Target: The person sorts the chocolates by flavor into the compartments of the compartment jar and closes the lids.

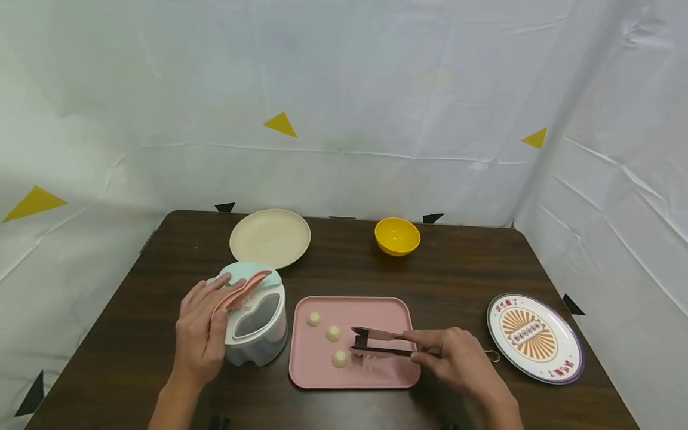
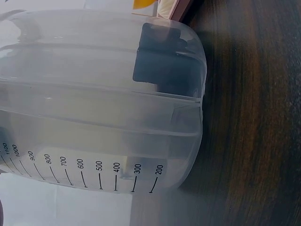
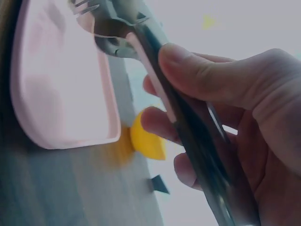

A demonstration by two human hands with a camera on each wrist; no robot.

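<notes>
My left hand (image 1: 201, 325) is at the top of a clear container (image 1: 260, 346), holding up a pink lid flap (image 1: 244, 292) between thumb and fingers. Beside that flap is a mint-green flap (image 1: 247, 270). Measuring marks run along the container's wall (image 2: 108, 108) in the left wrist view. My right hand (image 1: 457, 355) grips metal tongs (image 1: 386, 350) by their arms, thumb on one side and fingers on the other. The tongs' parted tips are over a pink tray (image 1: 371, 304), close to several small pale balls (image 1: 333, 333). One tip is fork-like in the right wrist view.
Behind the container lies a cream plate (image 1: 270, 236). A yellow bowl (image 1: 396, 236) stands at the back of the dark wooden table (image 1: 457, 263). To the right is a patterned white plate (image 1: 534, 337). White sheeting (image 1: 344, 89) hangs behind the table and at its sides.
</notes>
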